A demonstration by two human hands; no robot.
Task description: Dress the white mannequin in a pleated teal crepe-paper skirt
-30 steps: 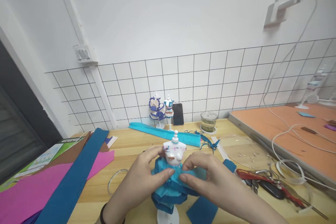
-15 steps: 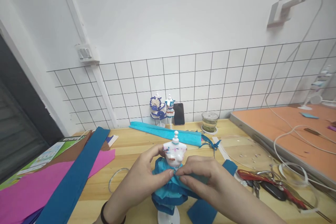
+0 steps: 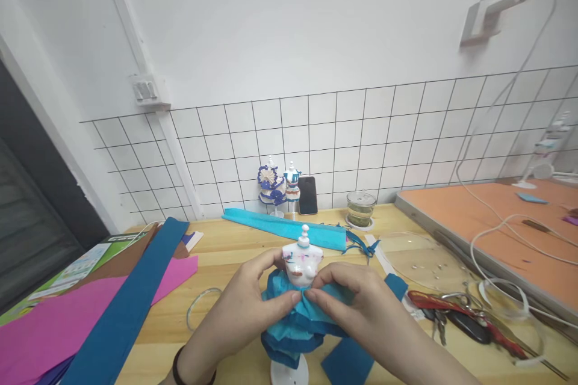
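Observation:
A small white mannequin (image 3: 301, 264) stands upright on a round white base, with paint marks across its chest. Around its waist hangs a gathered crepe paper skirt (image 3: 293, 325), light blue with dark teal edges. My left hand (image 3: 253, 295) wraps the mannequin's left side, its thumb pressing the skirt's waist at the front. Opposite it, my right hand (image 3: 356, 298) pinches the skirt's waistband between thumb and forefinger. Both thumbs nearly meet at the waist. The skirt's back is hidden.
Paper strips in teal (image 3: 130, 301) and pink (image 3: 67, 313) lie at left. A light blue strip (image 3: 284, 228), two dressed mannequins (image 3: 273, 189), a phone (image 3: 308, 195) and a glass cup (image 3: 361, 209) are behind. Keys (image 3: 469, 322) and an orange board (image 3: 487, 210) are at right.
My right hand's fingers have shifted slightly upward at the waist, and more of the skirt's right side shows. The mannequin has moved a little to the right.

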